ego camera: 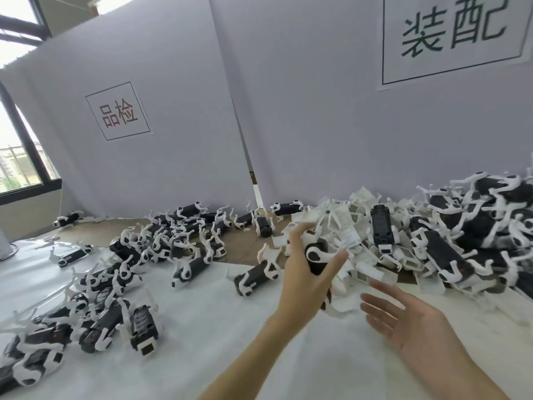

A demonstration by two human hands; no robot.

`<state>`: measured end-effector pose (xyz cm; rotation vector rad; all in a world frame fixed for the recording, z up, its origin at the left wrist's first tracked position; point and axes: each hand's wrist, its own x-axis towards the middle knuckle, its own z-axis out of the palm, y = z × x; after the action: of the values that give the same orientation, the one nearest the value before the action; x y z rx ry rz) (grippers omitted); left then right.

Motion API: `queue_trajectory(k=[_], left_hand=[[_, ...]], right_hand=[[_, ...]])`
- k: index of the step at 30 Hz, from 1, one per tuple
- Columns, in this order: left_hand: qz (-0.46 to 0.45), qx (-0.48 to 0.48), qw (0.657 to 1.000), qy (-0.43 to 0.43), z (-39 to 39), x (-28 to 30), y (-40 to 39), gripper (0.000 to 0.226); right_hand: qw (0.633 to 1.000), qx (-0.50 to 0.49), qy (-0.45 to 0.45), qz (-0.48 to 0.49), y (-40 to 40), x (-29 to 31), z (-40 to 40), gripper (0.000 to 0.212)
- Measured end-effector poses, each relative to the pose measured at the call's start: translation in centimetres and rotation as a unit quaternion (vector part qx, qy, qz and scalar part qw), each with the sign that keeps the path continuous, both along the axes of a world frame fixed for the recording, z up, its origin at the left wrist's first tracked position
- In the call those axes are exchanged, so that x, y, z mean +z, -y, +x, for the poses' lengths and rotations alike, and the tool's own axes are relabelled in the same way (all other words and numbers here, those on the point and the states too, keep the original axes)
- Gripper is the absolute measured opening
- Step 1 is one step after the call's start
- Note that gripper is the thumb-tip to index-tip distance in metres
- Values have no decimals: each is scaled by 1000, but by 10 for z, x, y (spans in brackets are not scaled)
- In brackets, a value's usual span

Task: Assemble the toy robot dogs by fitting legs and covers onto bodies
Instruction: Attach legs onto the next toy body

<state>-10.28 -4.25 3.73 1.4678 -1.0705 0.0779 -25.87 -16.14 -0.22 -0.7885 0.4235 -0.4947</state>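
- Your left hand is the grip here: fingers and thumb curl round a dog, a black body with a white leg on its side, held up off the tabletop in front of the cover pile.
- Your right hand is spread, palm up, fingers straight, holding nothing, just right of and nearer than the dog.
- The dog looks like light, stiff plastic; the thin white legs seem the weak part, so hold it by the black body, not the legs.
- The smooth shell may slip, so wrap round the middle, as you are doing.
- Just beyond the held dog lies a heap of white covers, some with barcode labels; these look thin and likely springy, best taken by their edges.
- Far right is a pile of dogs; to the left more dogs lie scattered, and a group sits near left.
- Behind stand white panels with two signs.
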Motion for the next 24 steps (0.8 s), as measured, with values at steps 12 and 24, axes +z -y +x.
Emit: queue_trajectory(k=[12, 24], left_hand=[[-15, -109, 921, -373, -31, -34, 13, 62], [105, -182, 906, -367, -29, -36, 4, 67]], right_hand=[[938, -37, -145, -312, -3, 13, -10, 57], [966, -117, -84, -217, -6, -2, -26, 57]])
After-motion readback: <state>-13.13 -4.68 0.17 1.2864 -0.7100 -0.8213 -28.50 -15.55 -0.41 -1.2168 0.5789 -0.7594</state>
